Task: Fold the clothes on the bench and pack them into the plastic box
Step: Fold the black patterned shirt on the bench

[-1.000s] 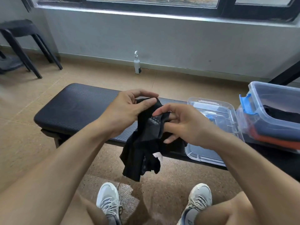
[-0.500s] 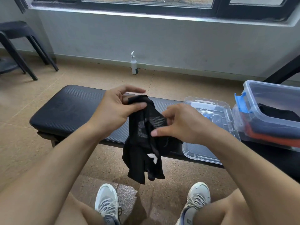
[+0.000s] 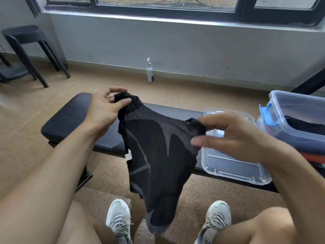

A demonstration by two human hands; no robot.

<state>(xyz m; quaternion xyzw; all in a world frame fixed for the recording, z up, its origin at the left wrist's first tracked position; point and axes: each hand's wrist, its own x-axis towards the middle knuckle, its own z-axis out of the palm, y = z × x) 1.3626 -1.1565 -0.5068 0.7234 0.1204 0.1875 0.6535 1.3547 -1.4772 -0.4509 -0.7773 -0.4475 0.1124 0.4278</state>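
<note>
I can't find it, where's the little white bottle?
The white bottle stands on the floor against the wall, beyond the bench, near the picture's middle.

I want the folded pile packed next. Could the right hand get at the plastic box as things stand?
Probably yes: the plastic box stands open beside the right hand, though it grips the black garment.

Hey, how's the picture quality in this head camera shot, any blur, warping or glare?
Head view: the right hand is motion-blurred at its fingertips, while the left hand and the black mesh garment look sharp; wide-angle distortion bows the window sill; soft daylight, no harsh glare, only faint sheen on the clear plastic lid.
</note>
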